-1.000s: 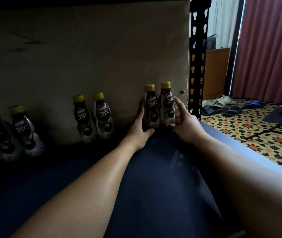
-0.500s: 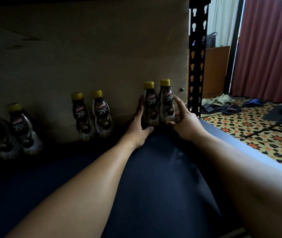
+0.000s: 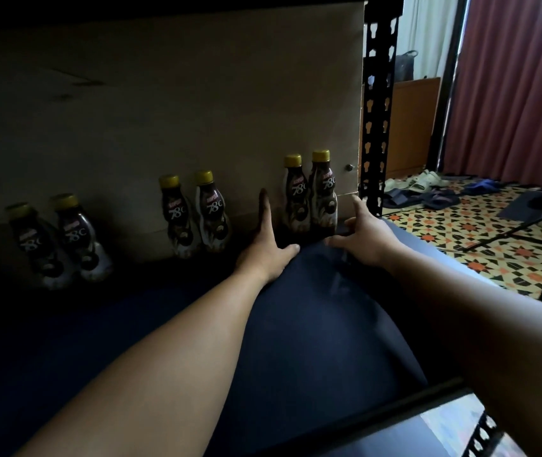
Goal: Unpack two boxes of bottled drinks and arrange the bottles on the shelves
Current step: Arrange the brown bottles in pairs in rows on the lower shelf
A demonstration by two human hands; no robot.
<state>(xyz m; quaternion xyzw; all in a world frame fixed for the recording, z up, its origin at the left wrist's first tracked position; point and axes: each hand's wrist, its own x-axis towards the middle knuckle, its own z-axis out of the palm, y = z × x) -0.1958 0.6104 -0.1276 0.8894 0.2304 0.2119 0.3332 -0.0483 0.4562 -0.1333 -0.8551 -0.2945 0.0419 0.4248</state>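
**A:** Now, how far along is the stocking?

**B:** Six dark-brown plastic drink bottles with yellow caps stand upright against the beige back panel (image 3: 164, 94). The near pair (image 3: 311, 196) is just beside the black perforated steel post (image 3: 376, 127), the middle pair (image 3: 197, 212) is farther from it, and the far pair (image 3: 58, 239) is farthest. This looks like an early stage. No box is in view, so what remains cannot be counted.

**A:** And the hands?

**B:** The left hand (image 3: 268, 249) and right hand (image 3: 363, 239) flank the near pair with fingers straight and spread. They grip nothing, and a gap shows on each side.

**A:** What room is there?

**B:** The dark-blue shelf board (image 3: 312, 324) lies bare from the row to its front edge (image 3: 395, 413), and wide gaps separate the pairs. The post closes off the row's end, so new bottles probably go away from it.
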